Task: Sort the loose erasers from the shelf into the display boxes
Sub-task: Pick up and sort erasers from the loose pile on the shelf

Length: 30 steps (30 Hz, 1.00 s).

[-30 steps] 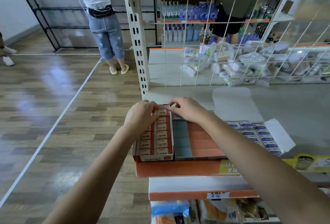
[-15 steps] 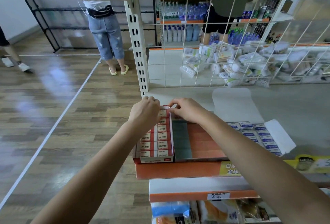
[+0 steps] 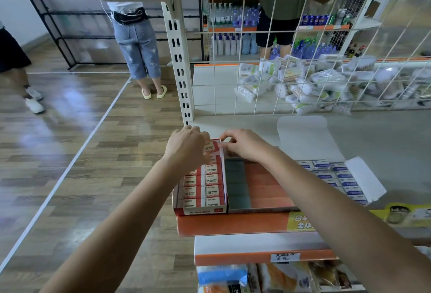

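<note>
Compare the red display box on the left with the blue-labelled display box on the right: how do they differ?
The red display box holds red-and-white erasers marked 2B; the blue-labelled display box holds white erasers with blue labels. The red display box sits at the shelf's left end with both hands at its far end; the blue-labelled display box lies untouched, partly behind the right forearm. Both sit open on the shelf with erasers in rows.

Red-and-white 2B erasers (image 3: 211,179) lie flat in two rows filling the red display box (image 3: 200,210) at the shelf's front edge.

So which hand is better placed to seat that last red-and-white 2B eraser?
Left, probably: the left hand lies on the red-and-white 2B eraser; the right hand is beside it.
</note>
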{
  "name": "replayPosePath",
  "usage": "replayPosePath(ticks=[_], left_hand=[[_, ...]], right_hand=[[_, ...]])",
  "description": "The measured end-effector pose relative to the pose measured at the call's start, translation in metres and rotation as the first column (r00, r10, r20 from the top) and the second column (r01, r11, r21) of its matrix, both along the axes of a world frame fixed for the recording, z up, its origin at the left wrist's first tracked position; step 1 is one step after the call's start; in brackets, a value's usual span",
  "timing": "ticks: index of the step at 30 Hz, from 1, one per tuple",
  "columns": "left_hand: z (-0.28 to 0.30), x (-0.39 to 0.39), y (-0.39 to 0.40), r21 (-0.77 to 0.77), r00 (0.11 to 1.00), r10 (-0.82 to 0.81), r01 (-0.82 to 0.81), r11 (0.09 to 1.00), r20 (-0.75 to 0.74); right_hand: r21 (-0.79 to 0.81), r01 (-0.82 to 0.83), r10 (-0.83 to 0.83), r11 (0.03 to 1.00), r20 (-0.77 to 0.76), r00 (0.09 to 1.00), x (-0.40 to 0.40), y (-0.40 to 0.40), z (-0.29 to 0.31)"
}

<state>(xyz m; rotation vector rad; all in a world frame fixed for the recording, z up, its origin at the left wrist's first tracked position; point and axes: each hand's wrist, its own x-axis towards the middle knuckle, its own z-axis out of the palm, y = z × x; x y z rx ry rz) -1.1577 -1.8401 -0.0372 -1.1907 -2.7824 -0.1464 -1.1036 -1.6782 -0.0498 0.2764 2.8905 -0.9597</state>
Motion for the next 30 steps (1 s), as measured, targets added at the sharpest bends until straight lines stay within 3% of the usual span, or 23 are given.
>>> replayPosePath(ticks=[2, 8, 12, 24, 30], left_hand=[[0.000, -0.003, -0.003, 0.045, 1.000, 0.028, -0.028, 0.999, -0.001], [-0.006, -0.004, -0.007, 0.262, 0.978, 0.006, -0.061, 0.963, 0.206], [-0.019, -0.003, -0.007, 0.331, 0.985, -0.035, -0.023, 0.943, 0.168], [-0.024, 0.000, -0.003, 0.333, 0.991, -0.080, 0.040, 0.942, 0.106], [-0.027, 0.000, -0.004, 0.443, 0.981, -0.097, 0.013, 0.897, 0.168]], right_hand=[[-0.001, -0.002, 0.002, 1.000, -0.007, 1.000, 0.000, 0.000, -0.001], [-0.018, 0.013, -0.013, 1.000, -0.009, 1.000, -0.002, 0.000, -0.003], [-0.034, 0.009, -0.009, 0.999, -0.014, 1.000, -0.001, 0.001, -0.004], [-0.074, 0.019, -0.019, 0.997, 0.003, 1.000, -0.002, 0.002, -0.004], [-0.079, 0.019, -0.019, 0.997, -0.003, 1.000, -0.001, 0.002, -0.004]])
